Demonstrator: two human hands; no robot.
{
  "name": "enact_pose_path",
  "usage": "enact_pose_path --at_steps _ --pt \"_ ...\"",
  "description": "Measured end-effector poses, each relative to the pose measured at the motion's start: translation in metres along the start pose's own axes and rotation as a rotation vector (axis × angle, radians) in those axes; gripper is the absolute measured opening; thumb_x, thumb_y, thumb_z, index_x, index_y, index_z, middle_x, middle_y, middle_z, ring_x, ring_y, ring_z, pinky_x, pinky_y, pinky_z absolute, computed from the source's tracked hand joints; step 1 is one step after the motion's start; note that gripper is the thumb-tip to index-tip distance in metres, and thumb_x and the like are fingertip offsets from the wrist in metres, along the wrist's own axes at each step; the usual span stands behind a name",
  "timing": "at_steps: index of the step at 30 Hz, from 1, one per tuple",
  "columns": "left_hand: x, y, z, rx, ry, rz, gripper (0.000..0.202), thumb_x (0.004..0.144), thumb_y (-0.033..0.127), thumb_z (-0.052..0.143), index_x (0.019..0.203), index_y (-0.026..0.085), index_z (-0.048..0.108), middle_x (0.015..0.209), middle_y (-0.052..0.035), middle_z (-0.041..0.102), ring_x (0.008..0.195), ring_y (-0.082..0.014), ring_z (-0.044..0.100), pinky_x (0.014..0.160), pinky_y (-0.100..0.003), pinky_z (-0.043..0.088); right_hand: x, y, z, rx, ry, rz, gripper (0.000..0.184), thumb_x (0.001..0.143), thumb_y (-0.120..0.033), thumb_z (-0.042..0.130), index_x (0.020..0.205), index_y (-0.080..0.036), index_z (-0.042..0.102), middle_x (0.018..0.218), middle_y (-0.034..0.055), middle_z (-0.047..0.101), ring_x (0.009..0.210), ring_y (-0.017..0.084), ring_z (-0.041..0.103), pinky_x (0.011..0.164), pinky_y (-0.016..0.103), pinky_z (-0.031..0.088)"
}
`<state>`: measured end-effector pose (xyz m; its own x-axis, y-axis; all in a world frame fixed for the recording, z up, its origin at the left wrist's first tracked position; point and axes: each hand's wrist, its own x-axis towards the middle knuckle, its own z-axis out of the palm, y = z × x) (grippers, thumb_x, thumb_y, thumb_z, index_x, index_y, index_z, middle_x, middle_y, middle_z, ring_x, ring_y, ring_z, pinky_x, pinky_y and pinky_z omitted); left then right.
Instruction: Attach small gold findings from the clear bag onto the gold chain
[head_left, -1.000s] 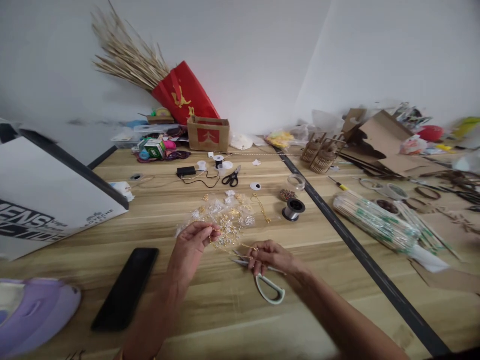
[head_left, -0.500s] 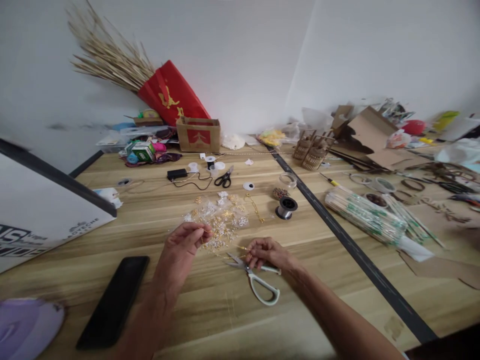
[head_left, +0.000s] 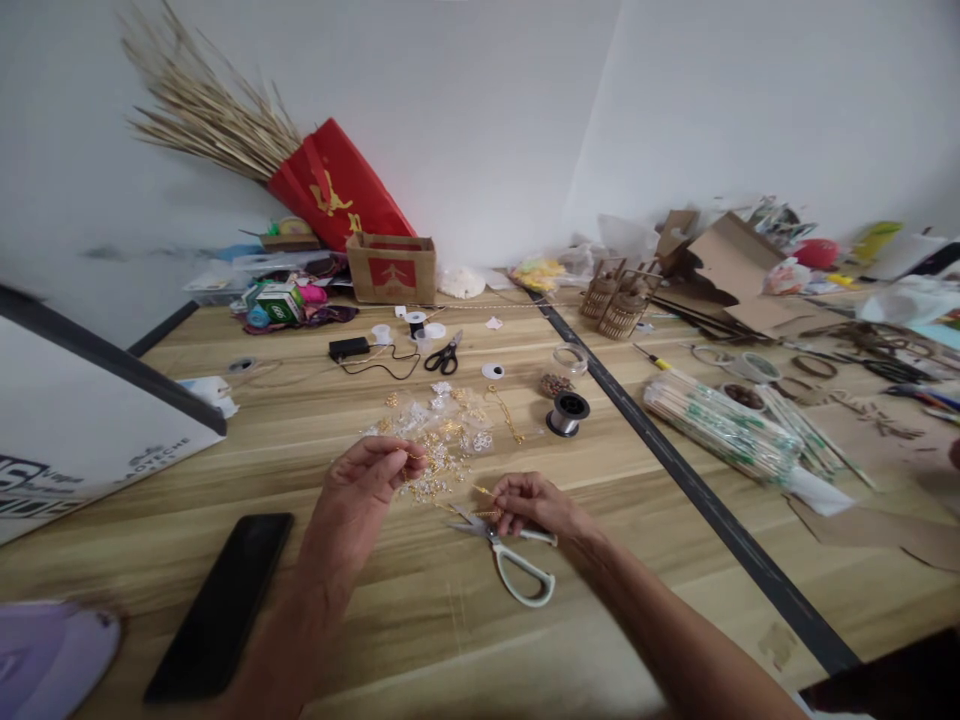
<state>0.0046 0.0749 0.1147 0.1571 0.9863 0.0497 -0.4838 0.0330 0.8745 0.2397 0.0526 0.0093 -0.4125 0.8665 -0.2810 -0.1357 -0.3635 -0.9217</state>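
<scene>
My left hand [head_left: 375,475] is raised over the beads, thumb and fingers pinched on a thin gold piece [head_left: 415,457] too small to make out fully. Lower and to the right, my right hand [head_left: 531,503] has its fingers closed around a fine gold chain [head_left: 482,490], part of which hangs beneath the fingers. White-handled scissors [head_left: 525,580] lie spread on the table under that hand, partly hidden by it. Between and beyond both hands is a pile of gold and clear beads [head_left: 442,455] with small plastic bags. Another gold chain [head_left: 506,415] lies behind.
A black phone [head_left: 221,605] lies at left near a white box [head_left: 90,420]. Farther back are a wire spool [head_left: 568,413], black scissors [head_left: 444,356] and a paper bag [head_left: 391,268]. Bundled sticks [head_left: 724,425] lie right of the dark strip [head_left: 675,485]. Someone's fingers [head_left: 955,453] show at the right edge.
The view has shifted slightly to the right. Both hands keep nearly the same pose and grip. Fingers have come into sight at the right edge.
</scene>
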Motion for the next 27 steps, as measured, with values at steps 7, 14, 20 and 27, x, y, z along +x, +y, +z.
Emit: enact_pose_path --at_steps 7,14,20,27 --pt "-0.004 0.009 0.005 0.02 0.004 0.012 0.012 0.061 0.02 0.078 0.07 0.017 0.071 0.071 -0.0019 0.073 0.065 -0.0114 0.065 0.065 -0.021 0.053 -0.001 -0.002 0.004 -0.04 -0.004 -0.003 0.038 0.066 -0.042 0.076 0.081 -0.01 0.06 0.07 0.0038 0.067 0.057 0.013 0.066 0.047 0.019 0.048" --pt "-0.009 0.011 0.004 0.051 -0.036 0.015 0.01 0.06 0.019 0.077 0.069 0.018 0.072 0.071 -0.003 0.073 0.065 -0.0145 0.065 0.063 -0.025 0.052 -0.002 -0.003 0.01 -0.097 0.021 -0.063 0.038 0.065 -0.043 0.075 0.079 -0.011 0.06 0.067 0.0033 0.067 0.06 0.013 0.064 0.055 0.022 0.049" --pt "-0.017 0.017 0.001 0.107 -0.114 0.019 0.009 0.063 0.02 0.076 0.07 0.019 0.072 0.068 -0.003 0.071 0.061 -0.0154 0.062 0.06 -0.028 0.051 0.002 -0.001 0.014 -0.198 0.07 -0.146 0.03 0.07 -0.039 0.071 0.077 -0.014 0.057 0.067 0.0019 0.066 0.055 0.012 0.058 0.054 0.022 0.044" --pt "-0.036 0.019 -0.015 0.194 -0.537 -0.167 0.003 0.073 0.019 0.069 0.072 0.021 0.071 0.067 -0.0043 0.071 0.062 -0.0166 0.063 0.06 -0.028 0.049 0.007 0.001 0.018 -0.818 0.235 -0.378 0.006 0.08 -0.013 0.054 0.082 -0.016 0.059 0.071 -0.001 0.061 0.062 0.011 0.053 0.057 0.02 0.039"
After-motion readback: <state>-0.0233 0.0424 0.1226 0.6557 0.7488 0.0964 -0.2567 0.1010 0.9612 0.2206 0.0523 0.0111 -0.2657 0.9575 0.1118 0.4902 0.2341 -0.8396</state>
